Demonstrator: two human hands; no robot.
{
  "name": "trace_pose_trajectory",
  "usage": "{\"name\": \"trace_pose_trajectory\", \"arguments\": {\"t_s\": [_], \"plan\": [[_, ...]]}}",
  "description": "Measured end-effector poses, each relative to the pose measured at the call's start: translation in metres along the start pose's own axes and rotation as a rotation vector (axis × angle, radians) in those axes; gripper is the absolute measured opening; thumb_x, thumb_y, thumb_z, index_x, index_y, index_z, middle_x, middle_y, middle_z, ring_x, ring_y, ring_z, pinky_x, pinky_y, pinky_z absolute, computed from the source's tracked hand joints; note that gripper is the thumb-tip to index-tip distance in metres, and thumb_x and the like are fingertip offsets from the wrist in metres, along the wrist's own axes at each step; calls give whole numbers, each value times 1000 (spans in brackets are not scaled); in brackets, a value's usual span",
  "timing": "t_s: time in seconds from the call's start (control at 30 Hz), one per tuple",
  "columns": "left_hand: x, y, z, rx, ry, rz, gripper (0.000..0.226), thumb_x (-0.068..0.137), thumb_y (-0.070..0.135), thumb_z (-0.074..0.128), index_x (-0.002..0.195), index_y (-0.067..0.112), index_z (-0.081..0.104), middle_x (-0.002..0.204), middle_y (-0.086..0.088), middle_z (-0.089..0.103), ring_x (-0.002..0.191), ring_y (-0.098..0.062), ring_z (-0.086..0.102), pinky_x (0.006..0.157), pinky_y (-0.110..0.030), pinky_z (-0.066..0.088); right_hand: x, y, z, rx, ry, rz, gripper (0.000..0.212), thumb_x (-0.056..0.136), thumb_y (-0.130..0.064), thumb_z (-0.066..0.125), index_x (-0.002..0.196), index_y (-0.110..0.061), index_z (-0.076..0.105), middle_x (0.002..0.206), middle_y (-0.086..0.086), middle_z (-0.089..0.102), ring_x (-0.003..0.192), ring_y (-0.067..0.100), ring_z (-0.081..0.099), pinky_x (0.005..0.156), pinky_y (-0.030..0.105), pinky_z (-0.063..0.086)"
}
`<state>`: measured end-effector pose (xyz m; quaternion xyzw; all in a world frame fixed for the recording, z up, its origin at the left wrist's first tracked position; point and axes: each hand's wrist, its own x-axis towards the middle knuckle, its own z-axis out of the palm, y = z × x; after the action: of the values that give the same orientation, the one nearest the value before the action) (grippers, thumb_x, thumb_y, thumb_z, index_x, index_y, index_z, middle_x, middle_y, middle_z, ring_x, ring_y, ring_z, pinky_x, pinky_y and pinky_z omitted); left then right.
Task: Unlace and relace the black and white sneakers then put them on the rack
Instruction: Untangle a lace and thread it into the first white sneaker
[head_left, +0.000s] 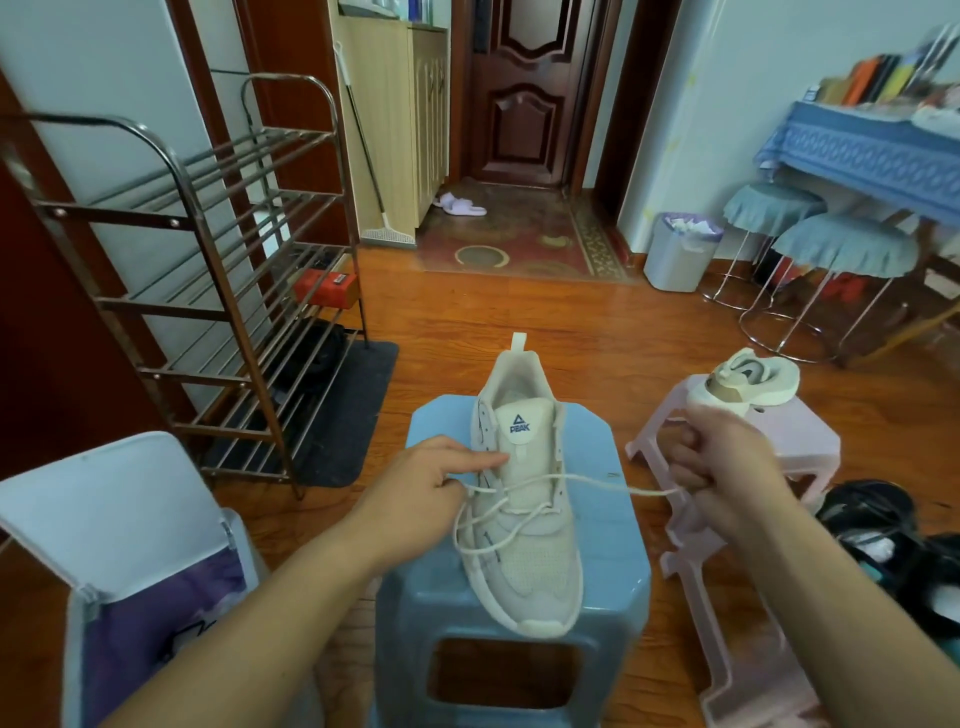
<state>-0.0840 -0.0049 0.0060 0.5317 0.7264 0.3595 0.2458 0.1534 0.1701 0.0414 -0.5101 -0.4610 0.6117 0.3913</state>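
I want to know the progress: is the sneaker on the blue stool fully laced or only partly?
Partly laced. The lace crosses only the lower eyelets of the sneaker; the upper eyelets beside the tongue are empty.

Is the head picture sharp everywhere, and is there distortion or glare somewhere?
Head view: sharp in the centre, on the sneaker and both hands, left hand, right hand; softer toward the corners, where the books blur; wide-angle bending curves the shoe rack; pale window glare lies on the wooden floor.
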Motion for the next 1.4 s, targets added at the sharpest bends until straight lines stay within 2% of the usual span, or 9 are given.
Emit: {"name": "trace_pose_trajectory", "arguments": {"t_s": [0.13, 0.3, 0.4, 0.57, 0.7, 0.83, 0.93, 1.2, 1.4], "plan": [[-6, 2, 0, 142, -85, 40, 74, 87, 4, 49, 122, 68, 54, 118, 30, 50, 109, 5, 53, 94, -26, 47, -33, 14, 47, -1038, -370, -831, 12, 91, -38, 69, 103, -35, 70, 80, -12, 55, 68, 3, 51, 61, 20, 43], [-7, 3, 0, 179, -74, 54, 71, 87, 3, 49, 134, 56, 52, 123, 31, 49, 113, 6, 50, 93, -26, 46, -47, 46, 70, -1317, -428, -1015, 5, 87, -30, 74, 89, -29, 71, 86, -8, 53, 62, 19, 58, 50, 31, 43], [-6, 3, -2, 251, -72, 70, 68, 86, 3, 48, 131, 54, 53, 124, 31, 50, 110, 4, 53, 93, -30, 48, -41, 41, 65, -1306, -305, -976, 7, 97, -29, 61, 91, -24, 61, 90, -7, 50, 67, 21, 58, 55, 35, 44], [-4, 2, -5, 303, -71, 91, 64, 85, 4, 46, 126, 53, 53, 126, 29, 51, 110, -5, 58, 94, -39, 50, -2, 1, -4, -993, 340, -447, 15, 99, -16, 52, 90, -11, 62, 84, 9, 61, 71, 25, 57, 61, 37, 48], [-7, 0, -4, 243, -91, 72, 70, 87, 3, 47, 132, 56, 54, 127, 29, 52, 109, 1, 57, 95, -35, 50, 8, 1, -24, -1353, 228, -1, 8, 90, -12, 68, 95, -7, 63, 83, 8, 60, 66, 18, 54, 49, 29, 40], [-14, 1, -2, 135, -48, 24, 62, 89, 7, 51, 128, 55, 52, 116, 25, 56, 59, -4, 55, 65, -29, 51, 1, 15, 5, -1364, 14, -454, 21, 94, -25, 65, 114, -24, 70, 101, 0, 63, 88, 18, 62, 77, 33, 52], [-17, 5, 7, 75, 1, -43, 31, 88, 23, 58, 105, 47, 46, 101, 18, 61, 59, -6, 56, 63, -35, 51, -37, 21, 39, -1162, -327, -797, 22, 93, -33, 68, 115, -36, 71, 89, -13, 47, 76, 10, 53, 69, 30, 44], [-22, -2, 18, 208, 48, -182, 20, 89, 41, 72, 79, 28, 60, 78, 11, 67, 74, -3, 62, 74, -40, 55, -51, 35, 69, -1255, -419, -907, 15, 94, -35, 65, 106, -31, 72, 95, -7, 48, 82, 22, 61, 67, 35, 50], [-29, 9, 23, 83, 17, -232, 29, 82, 61, 70, 84, 36, 56, 101, 19, 57, 86, -3, 62, 80, -39, 57, -53, 39, 72, -1238, -376, -875, 14, 96, -38, 62, 100, -25, 65, 95, -12, 43, 78, 18, 60, 65, 33, 52]]}}
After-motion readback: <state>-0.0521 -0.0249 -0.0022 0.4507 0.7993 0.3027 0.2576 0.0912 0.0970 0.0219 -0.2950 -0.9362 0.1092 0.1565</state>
